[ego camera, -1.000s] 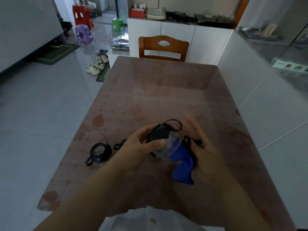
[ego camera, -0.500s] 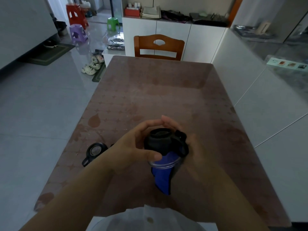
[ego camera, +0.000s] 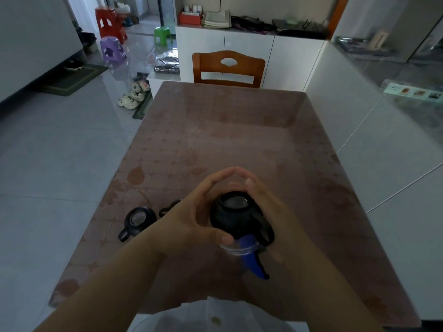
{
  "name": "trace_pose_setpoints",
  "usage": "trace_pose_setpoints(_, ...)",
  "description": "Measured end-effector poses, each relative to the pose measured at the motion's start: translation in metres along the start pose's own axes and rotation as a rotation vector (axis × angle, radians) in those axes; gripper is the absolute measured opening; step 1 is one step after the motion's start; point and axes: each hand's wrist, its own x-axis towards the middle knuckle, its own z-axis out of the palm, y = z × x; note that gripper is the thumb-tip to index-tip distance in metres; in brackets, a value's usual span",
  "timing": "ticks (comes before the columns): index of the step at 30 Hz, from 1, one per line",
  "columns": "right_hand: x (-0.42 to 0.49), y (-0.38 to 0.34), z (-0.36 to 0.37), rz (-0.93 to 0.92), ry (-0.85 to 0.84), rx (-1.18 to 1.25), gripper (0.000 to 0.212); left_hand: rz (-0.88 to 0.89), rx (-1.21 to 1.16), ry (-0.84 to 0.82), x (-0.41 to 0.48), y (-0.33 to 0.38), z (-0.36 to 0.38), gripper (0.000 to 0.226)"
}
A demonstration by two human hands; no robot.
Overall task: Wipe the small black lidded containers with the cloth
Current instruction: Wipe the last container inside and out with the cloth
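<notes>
A small clear container with a black lid [ego camera: 236, 215] is upright between both hands above the table's near part. My left hand [ego camera: 191, 221] wraps its left side, thumb across the front. My right hand [ego camera: 273, 219] cups its right side and presses a blue cloth [ego camera: 251, 259] against it; the cloth's tail hangs below. A second black lidded container [ego camera: 137, 221] stands on the table to the left, and a third [ego camera: 171, 207] peeks out behind my left wrist.
The brown patterned table [ego camera: 227, 140] stretches ahead, with a wooden chair [ego camera: 229, 68] at its far end. A white counter wall [ego camera: 359, 130] borders the right side. Tiled floor lies beyond the table's left edge.
The held container went from lying tilted to upright with its lid facing up. Both hands closed around it, and the cloth now hangs under it.
</notes>
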Motion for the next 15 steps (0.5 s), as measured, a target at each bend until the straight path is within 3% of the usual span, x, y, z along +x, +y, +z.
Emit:
trace_pose_setpoints(3, 0.001, 0.002, 0.000, 0.054, 0.031, 0.106, 0.048, -0.004, 0.085, -0.039, 0.002, 0.004, 0.001, 0.104)
trace_pose_setpoints(6, 0.002, 0.004, -0.006, 0.022, 0.104, 0.133, 0.041, -0.023, 0.238, 0.010, 0.006, 0.004, -0.001, 0.098)
trace_pose_setpoints(10, 0.006, 0.009, -0.013, -0.039, 0.228, 0.206, 0.036, -0.063, 0.541, 0.326, 0.013, 0.005, 0.002, 0.055)
trace_pose_setpoints(12, 0.009, 0.014, -0.011, -0.072, 0.297, 0.276, 0.040, -0.048, 0.578, 0.445, 0.017, 0.005, 0.006, 0.028)
trace_pose_setpoints(13, 0.010, 0.016, -0.009, -0.092, 0.320, 0.286, 0.049, -0.039, 0.585, 0.437, 0.018, 0.006, 0.008, 0.024)
trace_pose_setpoints(15, 0.011, 0.018, -0.004, -0.129, 0.320, 0.261, 0.060, -0.028, 0.578, 0.340, 0.019, 0.005, 0.014, 0.040)
